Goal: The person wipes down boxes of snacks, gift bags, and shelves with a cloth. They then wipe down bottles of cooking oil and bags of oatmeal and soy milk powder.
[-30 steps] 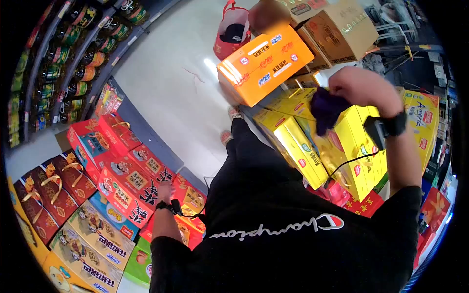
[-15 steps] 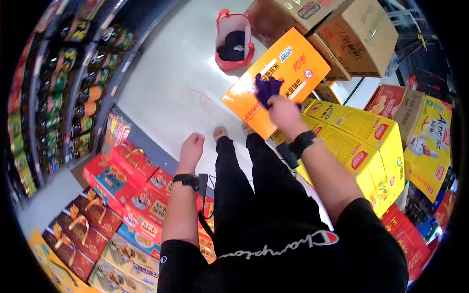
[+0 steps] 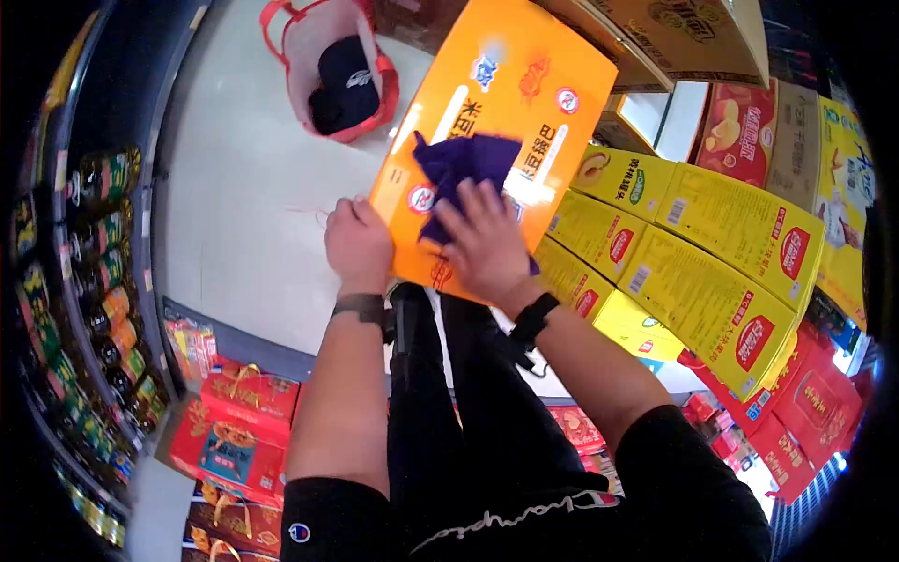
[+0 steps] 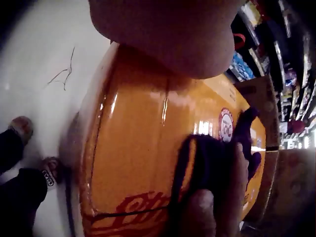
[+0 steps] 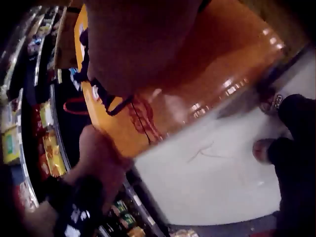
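**Orange carton with cloth: position entry**

- **Right hand** (image 3: 487, 245): laid flat with the fingers spread and pressed on a purple cloth (image 3: 464, 169). The cloth is bunched just beyond the fingertips, on the far side.
- **Left hand** (image 3: 358, 242): fingers are curled round the near left edge of the orange carton (image 3: 524, 84), just beside the right hand. The cloth is touched by the right hand only.
- **Orange carton:** found under both hands and stretching away from them. Its long axis runs from the near end, at the hands, to the far right. The printed face is turned up and tilted.
- **Surroundings:** yellow cartons (image 3: 721, 244) are stacked just to the right. A red bag (image 3: 302, 70) is seen on the floor (image 3: 243, 187), far left.
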Available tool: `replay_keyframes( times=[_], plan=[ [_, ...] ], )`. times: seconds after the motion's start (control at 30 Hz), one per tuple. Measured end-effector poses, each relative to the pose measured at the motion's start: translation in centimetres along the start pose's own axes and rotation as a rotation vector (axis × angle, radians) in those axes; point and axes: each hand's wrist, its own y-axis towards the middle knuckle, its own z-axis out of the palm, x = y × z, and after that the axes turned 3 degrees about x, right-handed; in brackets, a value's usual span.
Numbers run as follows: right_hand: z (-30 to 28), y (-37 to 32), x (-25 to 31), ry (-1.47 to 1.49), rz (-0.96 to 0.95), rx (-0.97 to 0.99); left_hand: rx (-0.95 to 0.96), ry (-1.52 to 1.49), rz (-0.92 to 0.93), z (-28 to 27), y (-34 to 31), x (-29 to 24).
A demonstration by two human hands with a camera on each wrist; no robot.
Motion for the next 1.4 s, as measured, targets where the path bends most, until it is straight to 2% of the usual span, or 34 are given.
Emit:
replay_keyframes(
  times=[0.03,0.07,0.17,0.33,0.4,0.5,0.57,0.6,0.63,0.7,0.73,0.77,0.83,0.93,1.0,1.03,1.1,1.17,1.23,1.27,1.3,1.33,1.37,1.4],
  plan=[
    [-0.1,-0.2,0.9,-0.027,-0.05,0.084,0.01,0.038,-0.028,-0.1,0.1,0.0],
    [0.3,-0.5,1.1,0.004,-0.163,0.061,0.03,0.047,-0.041,-0.3,0.1,0.0],
    [-1.1,1.8,-1.1,0.041,-0.337,0.101,0.036,0.041,-0.058,-0.5,-0.2,-0.6],
    [-5.2,12.2,-8.2,-0.033,-0.289,-0.219,0.046,0.078,-0.057,-0.1,-0.1,-0.4],
    [-6.0,16.8,-11.7,-0.103,-0.394,-0.29,0.061,0.078,-0.06,-0.3,-0.2,-0.3],
    [-7.4,22.2,-15.6,-0.229,-0.556,-0.294,0.088,0.073,-0.07,-0.6,-0.2,-0.5],
    [-8.0,22.9,-14.9,-0.155,-0.546,-0.361,0.082,0.075,-0.074,-0.6,-0.2,-0.7],
    [-9.3,21.9,-14.4,-0.154,-0.429,-0.163,0.075,0.074,-0.073,-0.7,-0.3,-0.7],
    [-9.2,21.3,-13.4,-0.155,-0.431,-0.164,0.073,0.073,-0.074,-0.7,-0.3,-0.7],
    [-8.3,21.4,-11.3,-0.199,-0.136,-0.473,0.075,0.054,-0.084,-0.8,-0.3,-0.9],
    [-5.5,22.3,-11.6,-0.176,-0.011,-0.562,0.07,0.049,-0.085,-0.7,-0.3,-0.9],
    [-4.4,22.1,-10.6,-0.177,-0.019,-0.564,0.056,0.036,-0.061,-0.6,-0.3,-0.6],
    [-3.0,20.3,-7.5,-0.121,0.135,-0.543,0.034,0.025,-0.034,-0.6,-0.1,-0.1],
    [-1.1,14.1,-1.6,-0.043,0.024,-0.376,0.068,0.012,-0.009,0.0,0.0,1.9],
    [-0.7,9.7,2.6,0.019,-0.023,-0.22,0.207,-0.344,-0.129,0.3,1.3,4.4],
    [-0.3,7.4,4.2,0.055,-0.038,-0.132,0.329,-0.931,-0.415,-0.3,1.2,4.2],
    [1.6,3.1,6.7,0.117,-0.144,-0.076,0.372,-0.924,-0.452,-3.8,0.7,3.0],
    [2.0,-0.2,7.3,0.223,-0.195,-0.024,0.414,-0.906,-0.42,-4.5,0.6,3.0],
    [2.5,-2.1,6.7,0.239,-0.142,-0.042,0.334,-0.54,-0.199,-4.7,0.8,1.8],
    [2.6,-3.0,6.1,0.235,-0.105,-0.049,0.228,-0.242,-0.038,-4.1,0.8,1.2],
    [2.7,-3.7,5.3,0.229,-0.071,-0.06,0.2,-0.102,0.098,-3.4,0.9,0.5],
    [1.8,-4.5,4.3,0.186,-0.035,0.019,0.13,-0.098,0.203,-2.5,0.8,-0.6],
    [1.7,-5.3,3.2,0.185,-0.025,0.016,0.061,-0.096,0.3,-1.5,0.6,-1.3],
    [1.7,-5.8,1.9,0.182,0.058,0.01,0.149,-0.111,0.269,-0.8,0.7,-1.8]
  ],
)
